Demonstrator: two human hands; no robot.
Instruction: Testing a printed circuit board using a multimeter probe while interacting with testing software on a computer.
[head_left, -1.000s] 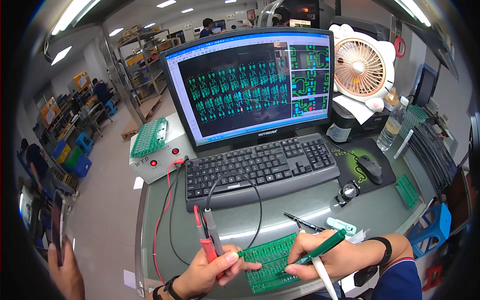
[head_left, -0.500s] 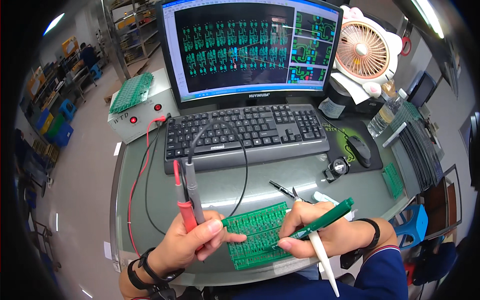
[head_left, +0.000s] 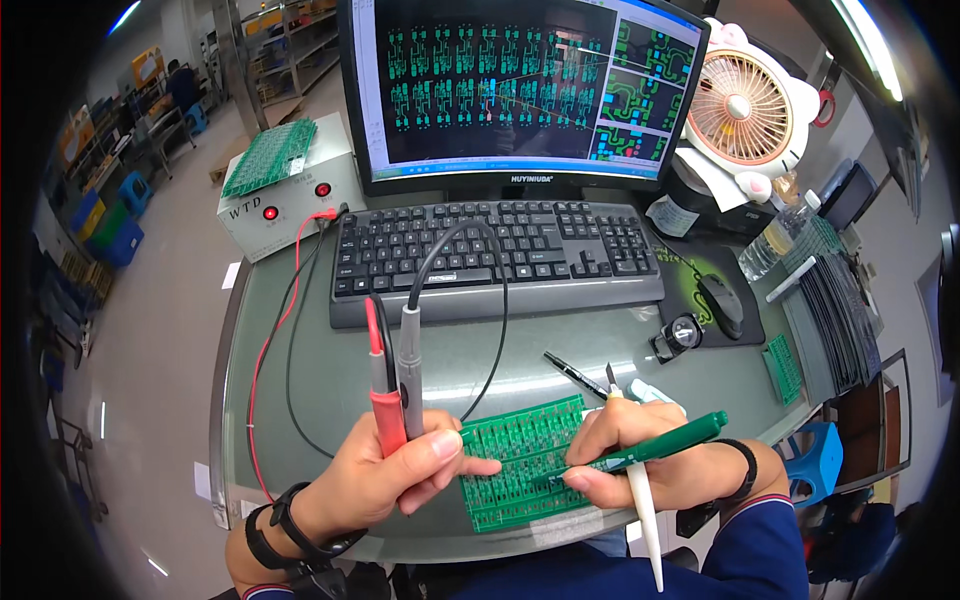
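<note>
My left hand (head_left: 415, 470) is closed around two test probes, one red (head_left: 388, 420) and one grey (head_left: 410, 365), their cables rising from the top. Its outstretched finger rests on a green circuit board panel (head_left: 500, 512) made of many small repeated boards, near the panel's left side. A green marker pen (head_left: 672, 440) is pinched in my right hand (head_left: 640, 420), its tip down at the panel's middle right. That same hand also holds a white-handled craft knife (head_left: 647, 525), blade pointing up and away. The probes' tips are hidden under my left hand.
A black keyboard (head_left: 500, 295) and a monitor (head_left: 490, 90) with a board layout stand beyond. At left is a white box (head_left: 300, 205) with red lights and another green panel (head_left: 270, 157) on top. A black pen (head_left: 575, 375), mouse (head_left: 720, 305), bottle (head_left: 780, 240) and fan (head_left: 740, 107) lie rightward.
The view has shifted slightly. The marker tip has moved a little up the panel; both hands keep the same holds.
</note>
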